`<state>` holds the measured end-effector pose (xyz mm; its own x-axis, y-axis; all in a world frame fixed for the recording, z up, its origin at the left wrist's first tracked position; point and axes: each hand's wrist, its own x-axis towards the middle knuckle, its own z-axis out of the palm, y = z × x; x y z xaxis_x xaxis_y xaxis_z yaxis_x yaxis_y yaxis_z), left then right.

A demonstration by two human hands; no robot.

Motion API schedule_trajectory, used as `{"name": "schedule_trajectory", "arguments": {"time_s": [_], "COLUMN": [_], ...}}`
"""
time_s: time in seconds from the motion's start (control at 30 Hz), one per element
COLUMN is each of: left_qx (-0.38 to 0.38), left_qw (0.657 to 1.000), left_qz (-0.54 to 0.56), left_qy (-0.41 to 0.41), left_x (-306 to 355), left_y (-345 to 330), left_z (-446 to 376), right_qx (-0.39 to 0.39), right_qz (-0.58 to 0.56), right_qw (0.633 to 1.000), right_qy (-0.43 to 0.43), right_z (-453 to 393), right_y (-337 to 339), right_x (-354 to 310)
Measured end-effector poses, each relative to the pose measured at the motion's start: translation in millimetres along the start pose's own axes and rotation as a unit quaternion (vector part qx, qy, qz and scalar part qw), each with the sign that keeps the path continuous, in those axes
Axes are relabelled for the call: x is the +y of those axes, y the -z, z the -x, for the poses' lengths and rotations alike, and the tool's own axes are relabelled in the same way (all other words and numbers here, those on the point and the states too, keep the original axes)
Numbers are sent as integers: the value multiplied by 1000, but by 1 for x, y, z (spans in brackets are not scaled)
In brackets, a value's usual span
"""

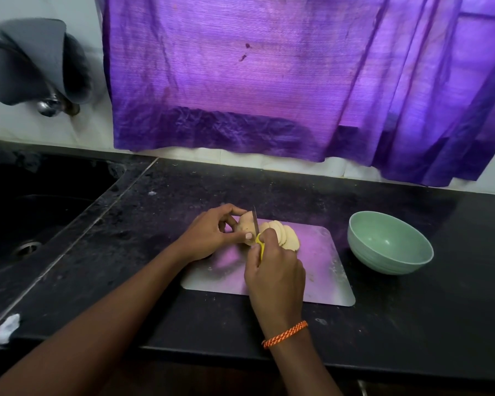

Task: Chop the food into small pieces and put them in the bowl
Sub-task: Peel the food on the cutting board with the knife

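Right hand [275, 277] wraps the yellow handle of the knife [257, 234], blade upright, edge down into the potato [245, 224]; left hand [209, 234] pinches the uncut end of the potato, thumb at its near side just beside the blade, fingers curled over the top

Largest to smallest:
- purple curtain [269, 75] hangs across the back wall, hem just above the counter edge, small dark stain near its middle
- black counter [183, 195], speckled and dusty, runs the full width
- dark sink [35, 218] sunk into the counter at left, drain visible at its floor
- grey cloth [32, 61] draped over a tap [50, 105] on the wall at upper left
- grey board [323, 270] lies flat on the counter at centre, purple light tinting it; both hands work over its far left part
- green bowl [389, 242] sits on the counter just right of the board, not touching it, nothing visible inside
- potato lies on the board's far left corner, whole part left of the blade
- slices [283, 234] fanned and overlapping on the board, right of the blade, leaning on each other
- orange braided band [285, 334] on the right wrist
- white scrap [6, 328] at the counter's near left edge

No readable writing or brand marks on anything
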<state>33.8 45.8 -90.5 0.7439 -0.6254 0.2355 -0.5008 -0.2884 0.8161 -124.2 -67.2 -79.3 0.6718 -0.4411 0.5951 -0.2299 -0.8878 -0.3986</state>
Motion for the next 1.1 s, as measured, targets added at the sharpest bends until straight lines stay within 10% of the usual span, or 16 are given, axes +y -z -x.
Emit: {"name": "schedule_trajectory", "arguments": {"time_s": [1.1], "left_qx": [-14], "left_qw": [1000], "left_qz": [24], "left_qy": [-3], "left_x": [-2], "left_y": [2], "left_z": [-1], "right_qx": [-81], "right_qz": [-29], "right_qw": [995], "right_qy": [41], "right_z": [-3], "right_y": [-1], "right_x": [8]}}
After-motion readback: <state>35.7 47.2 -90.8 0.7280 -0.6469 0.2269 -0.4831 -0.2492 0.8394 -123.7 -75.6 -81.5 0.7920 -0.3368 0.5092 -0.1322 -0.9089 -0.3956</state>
